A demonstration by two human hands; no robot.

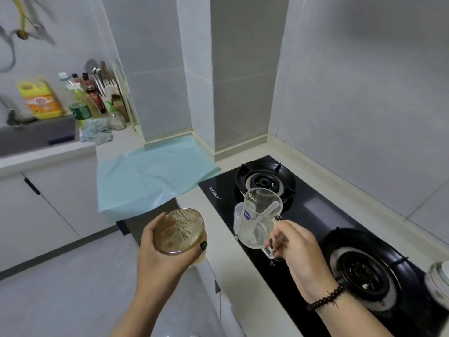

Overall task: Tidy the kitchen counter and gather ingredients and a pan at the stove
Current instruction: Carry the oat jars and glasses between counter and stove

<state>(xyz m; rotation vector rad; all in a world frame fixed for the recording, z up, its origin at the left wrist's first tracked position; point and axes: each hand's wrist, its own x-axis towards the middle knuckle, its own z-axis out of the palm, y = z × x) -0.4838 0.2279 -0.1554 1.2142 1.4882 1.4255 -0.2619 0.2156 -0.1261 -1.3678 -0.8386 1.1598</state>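
Note:
My left hand (pixel 155 254) grips a clear glass bowl (pixel 179 231) holding a pale brownish powder, held over the counter's front edge left of the stove. My right hand (pixel 295 246) holds the handle of a clear glass mug (pixel 261 216) with a blue sticker and a clear plastic spoon inside, tilted above the black gas stove (pixel 315 215). A small translucent plastic cup (pixel 237 215) shows just behind the mug. Both burners, far (pixel 264 182) and near (pixel 364 268), are bare.
A light blue cloth (pixel 150 176) covers the counter left of the stove. Bottles, a yellow oil jug (pixel 40 99), a green can, utensils and a crumpled rag (pixel 97 131) crowd the far left by the sink (pixel 36 137). A glass container (pixel 438 280) sits at the right edge.

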